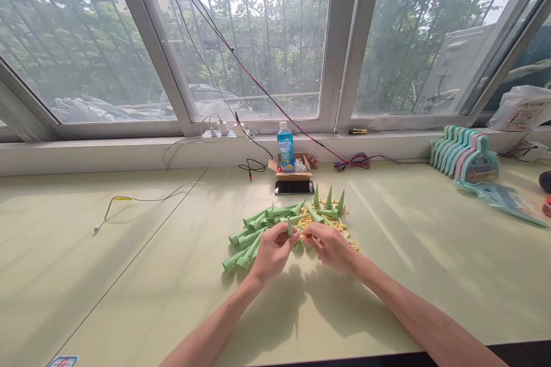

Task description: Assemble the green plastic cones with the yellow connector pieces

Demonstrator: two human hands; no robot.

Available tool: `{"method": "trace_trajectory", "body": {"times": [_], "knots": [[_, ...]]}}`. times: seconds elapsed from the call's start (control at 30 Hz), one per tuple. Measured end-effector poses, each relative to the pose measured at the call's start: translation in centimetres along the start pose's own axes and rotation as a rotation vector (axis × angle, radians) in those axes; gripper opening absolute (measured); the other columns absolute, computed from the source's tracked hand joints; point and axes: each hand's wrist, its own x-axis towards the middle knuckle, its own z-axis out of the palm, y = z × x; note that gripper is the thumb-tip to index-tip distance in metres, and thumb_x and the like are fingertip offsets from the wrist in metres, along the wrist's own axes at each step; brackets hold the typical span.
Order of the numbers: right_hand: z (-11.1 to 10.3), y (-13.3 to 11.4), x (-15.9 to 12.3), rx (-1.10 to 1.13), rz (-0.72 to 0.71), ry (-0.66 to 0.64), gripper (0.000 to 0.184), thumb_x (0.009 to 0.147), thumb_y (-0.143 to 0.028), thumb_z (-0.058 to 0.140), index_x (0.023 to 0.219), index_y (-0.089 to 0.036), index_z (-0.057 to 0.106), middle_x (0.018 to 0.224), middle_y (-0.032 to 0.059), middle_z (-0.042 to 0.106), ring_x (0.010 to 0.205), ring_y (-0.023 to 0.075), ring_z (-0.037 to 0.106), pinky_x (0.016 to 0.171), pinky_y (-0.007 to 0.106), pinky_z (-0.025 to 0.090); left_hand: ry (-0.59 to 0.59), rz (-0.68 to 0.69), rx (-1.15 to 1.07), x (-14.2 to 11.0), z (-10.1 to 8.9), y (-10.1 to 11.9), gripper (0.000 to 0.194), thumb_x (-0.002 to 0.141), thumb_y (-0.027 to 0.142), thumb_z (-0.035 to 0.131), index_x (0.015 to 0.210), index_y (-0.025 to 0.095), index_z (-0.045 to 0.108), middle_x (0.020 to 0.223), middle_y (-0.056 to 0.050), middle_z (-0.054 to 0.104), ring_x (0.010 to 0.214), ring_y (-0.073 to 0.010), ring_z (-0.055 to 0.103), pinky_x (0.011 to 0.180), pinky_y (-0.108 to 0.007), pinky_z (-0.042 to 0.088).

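A heap of green plastic cones (253, 229) lies on the pale green table (129, 264), mixed with several small yellow pieces (340, 228). Three cones (328, 199) stand upright at the back of the heap. My left hand (272, 252) is closed around one green cone (290, 227), held point up. My right hand (330, 245) is beside it, fingers pinched on a small yellow piece at the cone's side. Both hands hover over the front of the heap.
A drink bottle (285, 149), a small cardboard box (297, 169) and a phone (294, 187) sit behind the heap. Cables (357, 160) and a power strip (224, 133) run along the window sill. Stacked pastel plastic parts (465, 155) stand at the right.
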Motion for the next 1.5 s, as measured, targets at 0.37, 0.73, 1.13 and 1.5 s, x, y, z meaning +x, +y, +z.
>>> {"method": "trace_trajectory", "body": {"times": [0.37,0.73,1.13,1.5], "knots": [[0.08,0.4,-0.12,-0.042,-0.007,-0.031,0.029,0.103,-0.026,0.039,0.077,-0.019,0.05,0.069,-0.0015,0.049,0.06,0.0118,0.04,0.057,0.025,0.031,-0.007,0.002,0.064,-0.16,-0.09,0.13,0.027,0.09,0.037,0.063,0.075,0.015,0.059,0.062,0.003,0.038,0.056,-0.0093,0.03,0.051,-0.022,0.026],[-0.06,0.19,0.01,-0.062,-0.03,-0.034,0.037,0.104,-0.028,0.037,0.069,-0.02,0.043,0.063,-0.0032,0.042,0.056,0.0113,0.033,0.054,0.026,0.028,-0.02,0.008,0.09,-0.21,-0.08,0.42,0.024,0.089,0.035,0.063,0.076,0.015,0.06,0.062,0.003,0.039,0.056,-0.0094,0.031,0.051,-0.022,0.026],[-0.09,-0.18,0.08,0.004,0.029,-0.003,0.025,0.103,-0.03,0.042,0.091,-0.019,0.061,0.08,0.0027,0.062,0.064,0.0124,0.051,0.059,0.025,0.04,0.033,-0.003,0.128,-0.09,0.17,0.27,0.029,0.09,0.041,0.062,0.075,0.016,0.058,0.066,0.001,0.048,0.057,-0.0097,0.04,0.052,-0.022,0.033],[0.1,0.1,-0.1,-0.017,0.047,-0.007,0.024,0.1,-0.025,0.041,0.084,-0.019,0.057,0.072,0.0015,0.058,0.06,0.0126,0.046,0.057,0.026,0.036,0.01,0.02,0.156,-0.21,0.11,0.18,0.03,0.091,0.041,0.06,0.076,0.016,0.058,0.064,0.002,0.043,0.055,-0.0096,0.035,0.051,-0.022,0.03]]}}
